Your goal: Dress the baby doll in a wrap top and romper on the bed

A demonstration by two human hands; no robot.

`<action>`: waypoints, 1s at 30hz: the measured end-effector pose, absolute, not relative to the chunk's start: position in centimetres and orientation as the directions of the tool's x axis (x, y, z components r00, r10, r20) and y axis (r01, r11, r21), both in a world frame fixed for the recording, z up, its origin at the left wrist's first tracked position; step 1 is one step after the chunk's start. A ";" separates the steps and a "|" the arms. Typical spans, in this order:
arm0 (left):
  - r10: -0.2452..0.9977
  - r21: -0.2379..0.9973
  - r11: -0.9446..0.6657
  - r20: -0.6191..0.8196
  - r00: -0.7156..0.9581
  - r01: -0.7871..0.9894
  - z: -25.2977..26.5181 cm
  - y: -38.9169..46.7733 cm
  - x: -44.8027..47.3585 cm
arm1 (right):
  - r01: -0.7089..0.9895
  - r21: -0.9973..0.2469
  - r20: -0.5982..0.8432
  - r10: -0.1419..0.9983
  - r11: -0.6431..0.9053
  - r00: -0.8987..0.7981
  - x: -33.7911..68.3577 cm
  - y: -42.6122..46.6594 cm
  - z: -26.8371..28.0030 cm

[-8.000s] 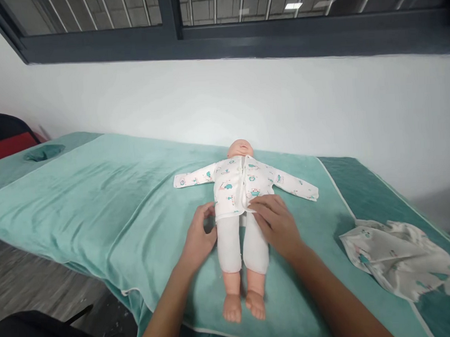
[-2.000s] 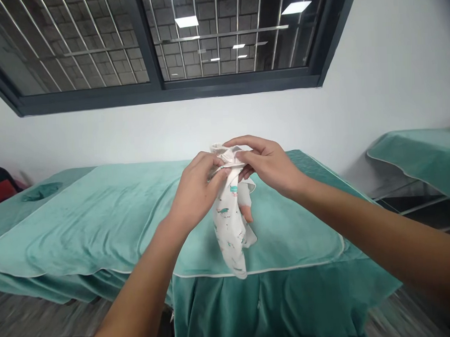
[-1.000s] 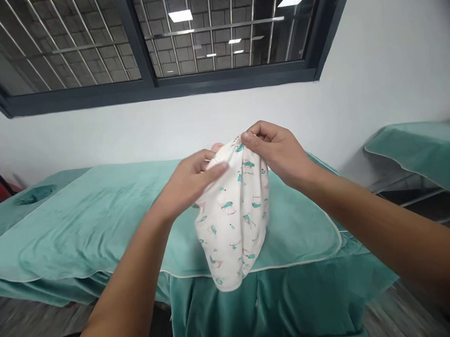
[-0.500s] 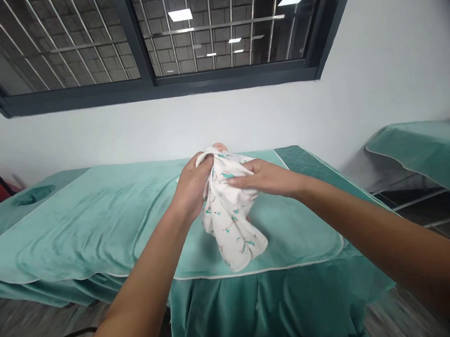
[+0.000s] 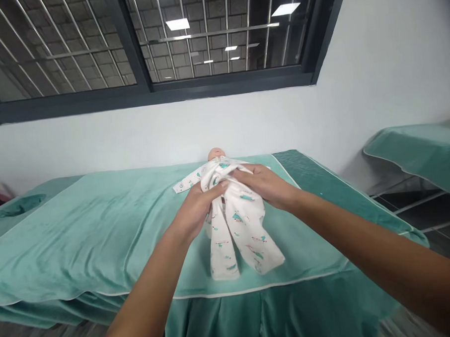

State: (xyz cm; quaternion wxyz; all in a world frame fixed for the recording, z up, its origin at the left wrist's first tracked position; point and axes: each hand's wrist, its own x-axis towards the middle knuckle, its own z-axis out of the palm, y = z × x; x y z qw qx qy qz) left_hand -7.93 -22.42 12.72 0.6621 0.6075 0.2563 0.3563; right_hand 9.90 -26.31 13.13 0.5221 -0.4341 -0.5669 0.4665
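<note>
A baby doll point(image 5: 216, 153) lies on the green bed, its head toward the wall. It wears a white patterned top, with one sleeve point(image 5: 190, 181) stretched out to the left. My left hand point(image 5: 195, 207) pinches the gathered waist of white baby pants point(image 5: 245, 219) between thumb and fingers. On the other side, my right hand point(image 5: 265, 184) grips the same waist, its fingertips partly hidden in the cloth. Both trouser legs point toward me, printed with green and red figures. The pants cover the doll's lower body, so its legs are hidden.
A green cover point(image 5: 101, 228) with white piping drapes the bed, with a face hole point(image 5: 23, 204) at the left end. Behind stands a white wall point(image 5: 134, 137) below a dark-framed barred window point(image 5: 221, 81). Another green-covered bed point(image 5: 418, 147) is at the right.
The pants, bunched up before, are now spread with both legs apart. More of the doll's head and its left-side sleeve shows. My hands have come lower and closer together.
</note>
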 end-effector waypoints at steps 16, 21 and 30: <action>0.647 0.987 0.157 -0.079 0.758 -0.031 11.3 -21.8 -8.9 | -0.211 -0.977 0.062 0.993 0.039 -0.103 8.9 -25.8 12.6; 0.728 0.976 0.178 -0.046 0.684 -0.123 11.2 -21.4 -9.3 | -0.183 -0.982 0.027 0.942 -0.037 -0.334 9.1 -26.1 11.9; 0.771 0.977 0.150 -0.018 0.637 -0.154 10.0 -21.1 -8.3 | -0.177 -0.982 0.104 0.976 0.070 -0.191 9.1 -25.5 11.7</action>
